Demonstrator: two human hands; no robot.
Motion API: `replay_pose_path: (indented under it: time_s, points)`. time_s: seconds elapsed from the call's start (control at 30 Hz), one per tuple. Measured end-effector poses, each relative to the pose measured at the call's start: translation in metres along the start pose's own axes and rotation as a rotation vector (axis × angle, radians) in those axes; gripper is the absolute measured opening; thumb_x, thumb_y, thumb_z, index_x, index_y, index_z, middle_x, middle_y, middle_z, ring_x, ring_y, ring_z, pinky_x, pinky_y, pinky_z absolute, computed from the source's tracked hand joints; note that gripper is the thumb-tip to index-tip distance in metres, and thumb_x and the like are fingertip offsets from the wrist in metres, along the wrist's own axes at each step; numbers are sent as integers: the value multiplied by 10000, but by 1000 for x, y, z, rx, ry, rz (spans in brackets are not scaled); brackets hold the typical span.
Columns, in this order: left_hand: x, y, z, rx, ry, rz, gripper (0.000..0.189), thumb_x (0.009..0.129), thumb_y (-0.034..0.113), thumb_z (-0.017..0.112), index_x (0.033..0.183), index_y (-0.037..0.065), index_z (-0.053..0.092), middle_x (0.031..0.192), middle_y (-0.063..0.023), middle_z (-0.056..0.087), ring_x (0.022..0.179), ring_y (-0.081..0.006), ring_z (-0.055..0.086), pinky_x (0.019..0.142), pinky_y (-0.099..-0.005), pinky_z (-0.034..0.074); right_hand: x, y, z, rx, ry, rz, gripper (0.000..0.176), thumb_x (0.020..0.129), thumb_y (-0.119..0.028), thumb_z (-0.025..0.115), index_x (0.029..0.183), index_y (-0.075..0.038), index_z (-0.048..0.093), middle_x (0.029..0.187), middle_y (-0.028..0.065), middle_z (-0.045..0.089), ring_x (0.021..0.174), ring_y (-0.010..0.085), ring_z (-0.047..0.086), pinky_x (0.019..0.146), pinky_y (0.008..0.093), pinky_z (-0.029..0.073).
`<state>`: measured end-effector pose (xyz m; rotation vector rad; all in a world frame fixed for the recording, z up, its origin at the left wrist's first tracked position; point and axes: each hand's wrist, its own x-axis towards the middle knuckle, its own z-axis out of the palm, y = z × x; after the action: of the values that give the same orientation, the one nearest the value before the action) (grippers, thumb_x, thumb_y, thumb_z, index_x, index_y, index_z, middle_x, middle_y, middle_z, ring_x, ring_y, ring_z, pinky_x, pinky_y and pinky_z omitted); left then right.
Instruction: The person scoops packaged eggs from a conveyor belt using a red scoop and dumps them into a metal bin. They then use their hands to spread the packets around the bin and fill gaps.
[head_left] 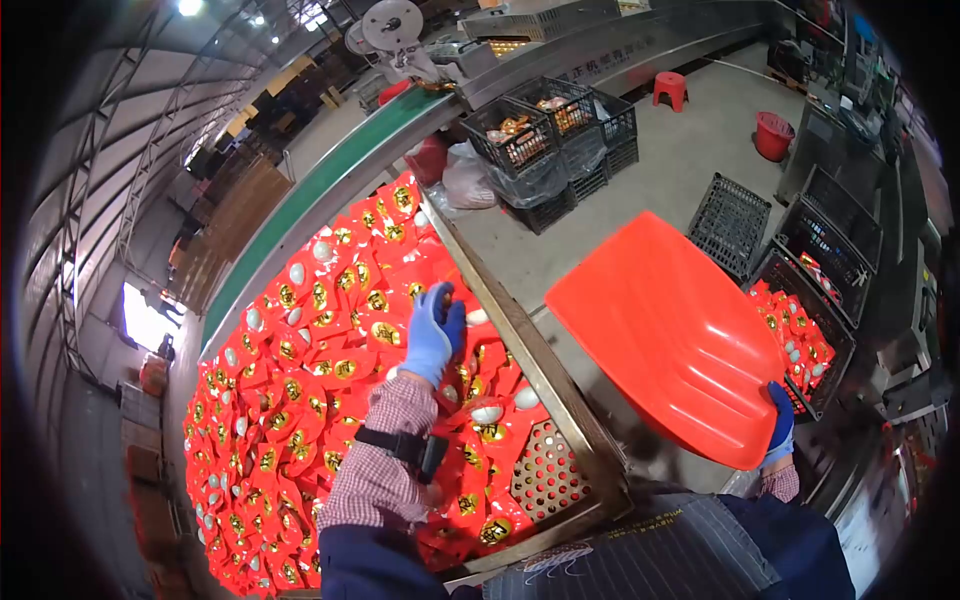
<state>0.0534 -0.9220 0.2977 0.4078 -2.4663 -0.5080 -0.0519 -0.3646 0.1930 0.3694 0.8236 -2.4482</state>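
Many red packets (pixel 340 368) with gold labels, some showing a pale egg-like item, cover a metal table with a perforated surface (pixel 548 478). My left hand (pixel 433 333), in a blue glove, rests on the packets near the table's raised edge, its fingers bent and partly spread. Nothing shows held in it. To the right, my right hand (pixel 781 425), also gloved in blue, grips the near right corner of a large red plastic scoop (pixel 670 335). The scoop is held above the floor beside the table, and no packets show in it.
A green conveyor belt (pixel 300 205) runs behind the table. Stacked black crates (pixel 512 140) stand ahead. At the right are an empty crate (pixel 730 225), a crate with red packets (pixel 797 330), a red stool (pixel 670 90) and a red bucket (pixel 773 137).
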Motion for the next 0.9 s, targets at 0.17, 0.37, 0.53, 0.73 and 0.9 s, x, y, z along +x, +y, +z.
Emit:
replay_pose_path:
  time_s: [0.17,0.37,0.53,0.73,0.9]
  points:
    - [-1,-6,-25,-53,-262,-94,524,930,252,616,1395,46,491,1266,-270,579,1159,-427,577,972,-437,476,24,5,-7,-21,18,32,474,921,-313,592,1309,-42,567,1280,175,617,1145,346,617,984,482,512]
    - [-58,52,-87,72,-661,105,693,899,430,667,1473,143,406,1415,-314,437,1210,-487,522,988,-486,475,15,2,31,-16,-80,81,483,924,-305,581,1324,-36,552,1282,172,619,1139,352,621,990,485,509]
    - [-120,97,-62,114,-763,231,702,765,326,810,1390,201,514,1483,-347,295,1207,-507,515,981,-492,490,20,7,21,-1,-58,56,496,911,-305,596,1327,-39,549,1289,175,613,1145,355,616,993,485,506]
    - [-94,101,-77,-168,-839,41,637,696,156,840,1288,168,606,1408,-238,445,1291,-418,462,1054,-439,435,12,3,6,-16,-7,-10,494,901,-295,613,1321,-42,554,1266,167,627,1147,339,616,988,479,510]
    - [-24,98,-109,-277,-435,-43,480,710,60,779,1172,46,651,1152,-131,639,1097,-251,620,978,-351,470,-10,-9,-4,6,21,-16,478,901,-283,614,1307,-37,562,1249,166,634,1118,334,630,969,471,521]
